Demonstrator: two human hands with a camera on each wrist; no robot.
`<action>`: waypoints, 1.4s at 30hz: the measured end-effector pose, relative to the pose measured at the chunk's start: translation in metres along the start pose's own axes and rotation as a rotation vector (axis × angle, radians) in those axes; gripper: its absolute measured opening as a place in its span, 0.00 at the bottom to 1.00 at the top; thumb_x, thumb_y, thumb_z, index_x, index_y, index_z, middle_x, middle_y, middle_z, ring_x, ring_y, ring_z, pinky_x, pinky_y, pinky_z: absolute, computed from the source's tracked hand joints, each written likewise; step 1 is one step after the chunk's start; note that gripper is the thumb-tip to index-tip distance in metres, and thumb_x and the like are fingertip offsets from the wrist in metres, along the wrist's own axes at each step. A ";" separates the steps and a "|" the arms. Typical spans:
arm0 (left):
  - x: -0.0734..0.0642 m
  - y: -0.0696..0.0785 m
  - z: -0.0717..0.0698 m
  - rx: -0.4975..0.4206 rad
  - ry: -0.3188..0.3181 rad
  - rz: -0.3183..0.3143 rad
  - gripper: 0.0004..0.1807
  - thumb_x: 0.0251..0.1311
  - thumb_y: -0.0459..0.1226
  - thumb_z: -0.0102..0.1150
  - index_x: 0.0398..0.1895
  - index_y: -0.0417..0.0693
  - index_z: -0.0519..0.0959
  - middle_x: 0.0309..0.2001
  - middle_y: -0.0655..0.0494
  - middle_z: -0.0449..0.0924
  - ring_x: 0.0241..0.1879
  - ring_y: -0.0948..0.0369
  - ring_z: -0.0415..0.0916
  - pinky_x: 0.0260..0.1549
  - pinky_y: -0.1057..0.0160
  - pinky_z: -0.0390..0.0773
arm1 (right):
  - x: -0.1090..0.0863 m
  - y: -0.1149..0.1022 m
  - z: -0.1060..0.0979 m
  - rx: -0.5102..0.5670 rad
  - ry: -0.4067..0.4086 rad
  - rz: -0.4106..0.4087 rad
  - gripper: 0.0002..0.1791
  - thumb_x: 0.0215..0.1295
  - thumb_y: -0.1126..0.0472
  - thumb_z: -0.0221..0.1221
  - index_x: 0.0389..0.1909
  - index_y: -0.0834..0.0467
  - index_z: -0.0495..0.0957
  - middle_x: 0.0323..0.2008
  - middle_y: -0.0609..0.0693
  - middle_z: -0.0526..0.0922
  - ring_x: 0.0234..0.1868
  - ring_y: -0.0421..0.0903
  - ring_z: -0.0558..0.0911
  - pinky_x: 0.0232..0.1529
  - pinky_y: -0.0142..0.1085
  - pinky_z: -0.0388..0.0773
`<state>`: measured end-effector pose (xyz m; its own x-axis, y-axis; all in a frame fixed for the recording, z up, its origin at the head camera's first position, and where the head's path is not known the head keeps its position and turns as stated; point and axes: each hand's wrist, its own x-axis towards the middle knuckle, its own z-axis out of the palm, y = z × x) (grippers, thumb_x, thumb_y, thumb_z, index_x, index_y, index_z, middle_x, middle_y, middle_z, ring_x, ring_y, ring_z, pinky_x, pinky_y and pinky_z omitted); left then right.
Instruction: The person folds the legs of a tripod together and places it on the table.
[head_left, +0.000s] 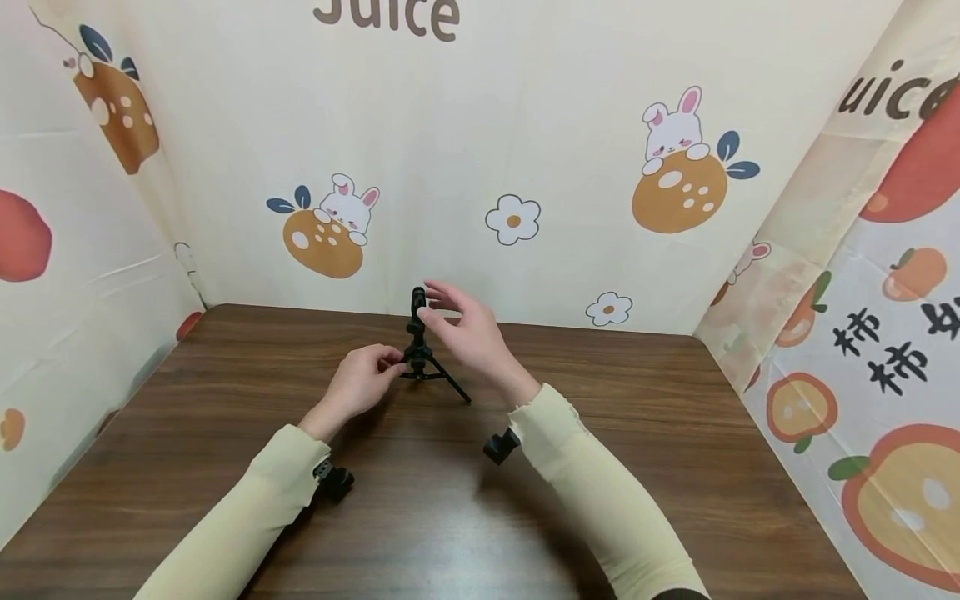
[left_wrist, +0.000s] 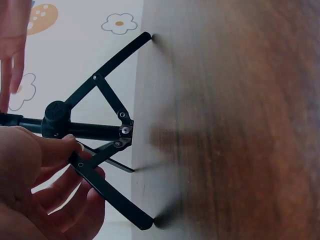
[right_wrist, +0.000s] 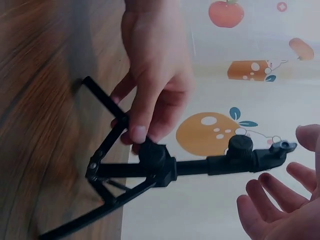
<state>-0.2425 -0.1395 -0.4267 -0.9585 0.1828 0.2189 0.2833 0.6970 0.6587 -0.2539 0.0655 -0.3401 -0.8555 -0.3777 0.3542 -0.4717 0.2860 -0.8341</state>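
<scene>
A small black tripod (head_left: 417, 354) stands upright on the table near its far edge, its legs spread. My left hand (head_left: 357, 383) is at its left side, pinching the upper part of one leg near the hub (right_wrist: 161, 167) with thumb and fingers. In the left wrist view, several fingers lie behind that leg (left_wrist: 117, 197). My right hand (head_left: 474, 332) is raised beside the tripod's top (right_wrist: 270, 159), thumb and fingers apart. In the right wrist view a gap shows between these fingers (right_wrist: 260, 200) and the top. A round knob (right_wrist: 241, 145) sits below the top.
The brown wooden table (head_left: 420, 517) carries the tripod. Directly behind it hangs a pale printed curtain (head_left: 450, 167) with rabbits, fruit and flowers, and similar cloth borders the left and right sides. A black wrist camera (head_left: 334, 482) sits on the left wrist, another (head_left: 500, 447) on the right.
</scene>
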 end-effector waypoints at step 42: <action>-0.004 0.012 0.018 -0.357 0.092 0.061 0.04 0.71 0.26 0.50 0.42 0.36 0.76 0.54 0.43 0.72 0.51 0.48 0.76 0.44 0.53 0.75 | 0.009 -0.012 0.015 -0.019 0.103 0.015 0.14 0.68 0.59 0.65 0.53 0.50 0.85 0.45 0.40 0.85 0.47 0.37 0.80 0.41 0.34 0.79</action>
<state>-0.2364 -0.1192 -0.4330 -0.9373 0.1421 0.3182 0.3484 0.3984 0.8485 -0.2531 0.0451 -0.3332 -0.8793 -0.2810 0.3845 -0.4620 0.3075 -0.8319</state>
